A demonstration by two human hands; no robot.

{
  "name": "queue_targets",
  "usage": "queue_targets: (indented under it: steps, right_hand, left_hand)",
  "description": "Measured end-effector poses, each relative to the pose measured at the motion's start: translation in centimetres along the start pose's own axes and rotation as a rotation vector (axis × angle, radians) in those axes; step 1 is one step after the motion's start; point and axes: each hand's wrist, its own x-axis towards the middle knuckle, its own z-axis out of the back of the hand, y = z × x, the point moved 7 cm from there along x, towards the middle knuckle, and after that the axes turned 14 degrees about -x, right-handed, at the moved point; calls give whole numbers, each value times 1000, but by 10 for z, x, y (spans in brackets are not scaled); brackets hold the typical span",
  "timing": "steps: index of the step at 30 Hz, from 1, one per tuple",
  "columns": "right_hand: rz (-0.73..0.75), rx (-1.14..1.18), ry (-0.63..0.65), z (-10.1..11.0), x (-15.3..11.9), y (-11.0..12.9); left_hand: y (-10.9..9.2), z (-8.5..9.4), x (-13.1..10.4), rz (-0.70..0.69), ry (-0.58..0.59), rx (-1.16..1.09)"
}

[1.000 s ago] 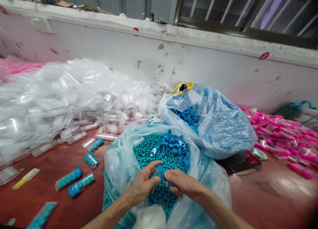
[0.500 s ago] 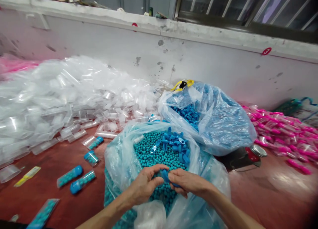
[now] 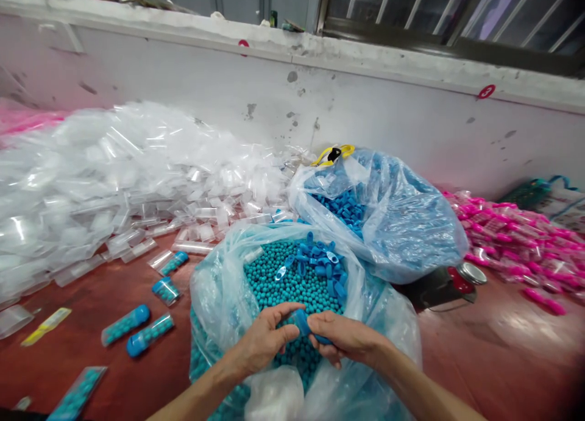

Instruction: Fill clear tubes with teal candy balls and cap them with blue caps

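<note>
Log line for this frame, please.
left hand: at blue cap | right hand: gripping blue cap | below: open bag of teal beads | right: pink pile

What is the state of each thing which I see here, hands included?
Left hand: fingertips at blue cap, grip unclear
Right hand: closed on blue cap
Front bag: open, teal beads inside
Rear bag: open, blue pieces inside
Capped bead tubes: lying on table
Clear tubes: heaped
Pink pieces: piled
</note>
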Motion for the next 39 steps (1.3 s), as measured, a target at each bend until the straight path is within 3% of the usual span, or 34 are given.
queue_targets:
  steps: [4,10,15,20,24,28,32,37,39]
  right_hand:
    - [37,-33,12,0,2,2]
    - [80,-184,60,6,-1,12]
    - [38,-138,99,2,-3,10]
    - [65,-173,-63,5,2,13]
    - [102,40,-102,11,-2,19]
    - [184,137,-131,15,-13,35]
    - [197,-71,-252,18,-14,45]
    - [293,-655,-576,14,-24,69]
    - [321,-770,-548,2,-28,75]
  left_hand:
    - [-5,-3,-2,8,-53,65]
    - [-37,-12,-11,-196,-121,326]
    - [-22,-17,-10,-76,-47,172]
    - [-17,-9,-7,-158,-201,191]
    - [-2,-3,0,-11,-134,-49]
    - [-3,2,-1,14,-100,-159]
    - [-13,-4,-4,-10,-53,-146]
    - [-22,-5,-9,-46,-200,-67]
    - [-25,-5,-12,-72,-230,-64]
